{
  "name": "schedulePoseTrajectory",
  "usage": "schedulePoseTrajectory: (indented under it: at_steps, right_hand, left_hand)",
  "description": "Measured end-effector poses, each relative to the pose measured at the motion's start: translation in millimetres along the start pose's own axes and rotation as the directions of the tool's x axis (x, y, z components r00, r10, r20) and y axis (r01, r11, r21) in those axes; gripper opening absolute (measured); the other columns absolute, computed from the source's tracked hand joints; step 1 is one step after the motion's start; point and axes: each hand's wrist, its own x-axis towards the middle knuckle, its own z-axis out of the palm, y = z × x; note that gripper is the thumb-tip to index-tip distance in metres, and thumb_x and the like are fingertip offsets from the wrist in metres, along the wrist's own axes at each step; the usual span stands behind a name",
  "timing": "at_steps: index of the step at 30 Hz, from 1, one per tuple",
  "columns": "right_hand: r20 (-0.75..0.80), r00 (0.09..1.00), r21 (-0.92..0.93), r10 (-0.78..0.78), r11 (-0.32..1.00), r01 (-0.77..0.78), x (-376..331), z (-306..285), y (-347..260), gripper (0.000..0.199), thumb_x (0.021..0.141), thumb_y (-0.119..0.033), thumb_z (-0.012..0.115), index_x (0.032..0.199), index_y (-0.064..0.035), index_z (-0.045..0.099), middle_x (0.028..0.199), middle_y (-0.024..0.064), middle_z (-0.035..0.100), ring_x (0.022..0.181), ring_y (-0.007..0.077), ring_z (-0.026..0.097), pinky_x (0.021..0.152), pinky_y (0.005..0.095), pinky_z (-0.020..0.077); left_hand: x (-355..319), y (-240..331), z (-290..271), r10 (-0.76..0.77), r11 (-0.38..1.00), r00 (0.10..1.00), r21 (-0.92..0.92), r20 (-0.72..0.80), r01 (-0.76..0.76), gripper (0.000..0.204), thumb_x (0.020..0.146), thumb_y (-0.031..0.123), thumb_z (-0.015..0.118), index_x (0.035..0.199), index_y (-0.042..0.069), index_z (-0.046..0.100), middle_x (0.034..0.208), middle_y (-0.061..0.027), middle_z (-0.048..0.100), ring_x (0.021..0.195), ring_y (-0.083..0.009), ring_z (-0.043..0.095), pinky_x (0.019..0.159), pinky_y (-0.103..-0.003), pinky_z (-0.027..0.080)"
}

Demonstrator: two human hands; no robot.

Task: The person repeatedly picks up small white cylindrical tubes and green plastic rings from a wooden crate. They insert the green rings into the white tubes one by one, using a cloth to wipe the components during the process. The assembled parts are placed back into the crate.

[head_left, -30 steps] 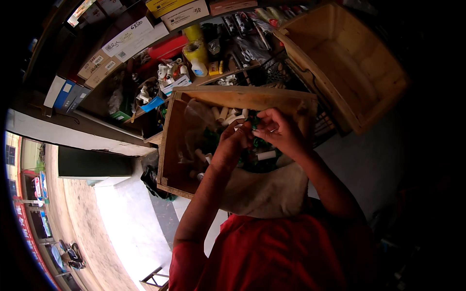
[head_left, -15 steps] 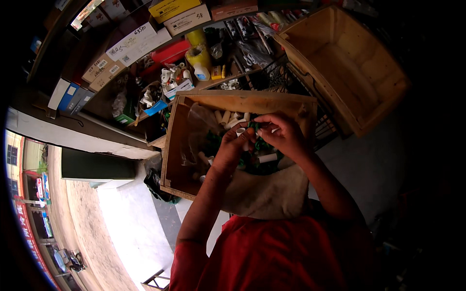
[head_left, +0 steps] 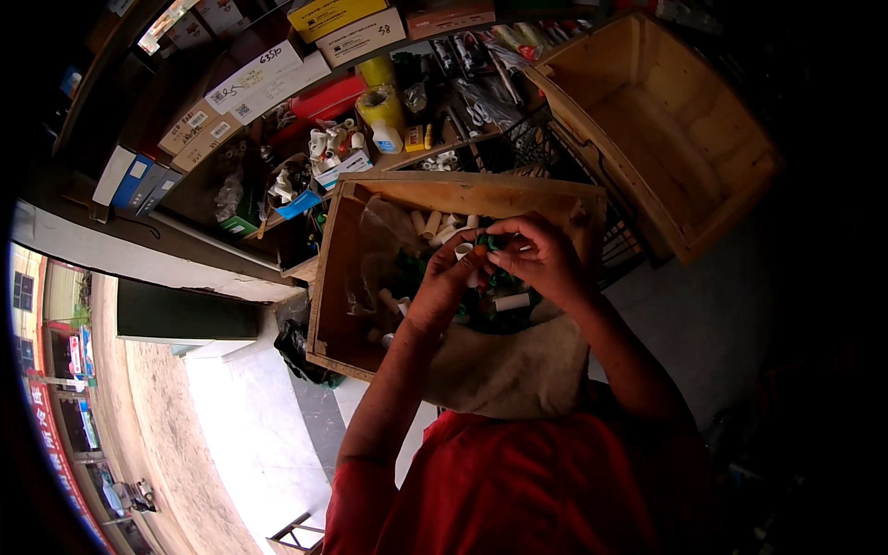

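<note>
Both hands are raised over a wooden box [head_left: 326, 277]. My left hand [head_left: 446, 282] is closed round a short white plastic tube [head_left: 462, 250], its open end facing up. Fingers and thumb of my right hand [head_left: 541, 259] pinch a small green plastic piece [head_left: 490, 242] close beside that tube. The two hands' fingertips nearly meet, and they partly hide both pieces. Below them in the box lie loose white tubes [head_left: 511, 302] and several dark green pieces [head_left: 504, 321]. A clear plastic bag [head_left: 377, 227] rests against the box's left inside.
A beige cloth [head_left: 504, 365] drapes over the near side of the box. Another wooden box [head_left: 680, 120] stands tilted at the far right beside a black wire rack [head_left: 615, 231]. Behind are shelves with cartons [head_left: 361, 37], white fittings [head_left: 324, 153] and a yellow roll [head_left: 377, 104].
My right fingers have shifted slightly on the green piece, and more of it shows now. My left hand stays nearly where it was with the white tube.
</note>
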Motion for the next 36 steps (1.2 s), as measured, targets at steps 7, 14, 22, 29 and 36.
schedulePoseTrajectory:
  at_steps: [7, 14, 22, 29, 36]
  right_hand:
    - [-0.041, 0.997, 0.179, 0.058, 0.982, -0.050, 4, -4, 4, 0.027, 0.089, -0.002, 0.063, 0.115, -0.0010, 0.059, 0.103, 0.0033, 0.064, 0.091, 0.0081, 0.062, 0.077, 0.0229, 0.0518]
    - [-0.051, 0.996, 0.224, 0.077, 0.973, -0.064, 4, -8, 1, 0.023, 0.089, -0.009, 0.065, 0.112, -0.0033, 0.062, 0.099, 0.0031, 0.067, 0.087, 0.0082, 0.062, 0.075, 0.0231, 0.0521]
    - [-0.079, 0.996, 0.207, 0.026, 0.978, -0.009, 4, -7, 4, 0.023, 0.089, -0.008, 0.066, 0.111, -0.0038, 0.064, 0.103, 0.0031, 0.066, 0.087, 0.0080, 0.063, 0.074, 0.0218, 0.0526]
    - [-0.035, 0.999, 0.079, 0.006, 0.997, -0.003, 4, -8, -1, 0.027, 0.088, -0.003, 0.065, 0.115, -0.0020, 0.063, 0.107, 0.0019, 0.060, 0.093, 0.0083, 0.061, 0.078, 0.0220, 0.0510]
    - [-0.022, 0.999, 0.024, -0.048, 0.999, 0.048, 3, -5, 0, 0.028, 0.088, 0.001, 0.062, 0.115, -0.0030, 0.064, 0.109, 0.0025, 0.057, 0.096, 0.0097, 0.061, 0.077, 0.0213, 0.0532]
  left_hand:
    - [-2, 2, 0, 0.127, 0.984, 0.991, 0.121, 0.048, -0.132, 0.034, 0.089, 0.032, 0.055, 0.108, 0.006, 0.046, 0.088, -0.0041, 0.057, 0.073, -0.0101, 0.045, 0.070, -0.024, 0.039]
    - [-4, 6, 3, 0.153, 0.971, 0.980, 0.166, 0.128, -0.174, 0.033, 0.093, 0.025, 0.057, 0.118, 0.005, 0.050, 0.092, -0.0016, 0.059, 0.080, -0.0104, 0.051, 0.075, -0.026, 0.042]
    - [-7, 8, 7, 0.173, 0.970, 0.984, 0.163, 0.051, -0.179, 0.032, 0.091, 0.010, 0.064, 0.123, 0.008, 0.059, 0.100, 0.0047, 0.062, 0.088, -0.0045, 0.054, 0.076, -0.021, 0.043]
    - [-5, 9, 3, 0.176, 0.963, 0.983, 0.199, 0.048, -0.182, 0.033, 0.089, 0.008, 0.067, 0.120, 0.003, 0.057, 0.107, -0.0005, 0.062, 0.099, -0.0085, 0.054, 0.089, -0.024, 0.044]
    - [-1, 0, -6, 0.257, 0.905, 0.966, 0.342, 0.037, -0.254, 0.032, 0.086, 0.008, 0.071, 0.114, 0.003, 0.056, 0.102, -0.0019, 0.061, 0.093, -0.0089, 0.056, 0.083, -0.024, 0.046]
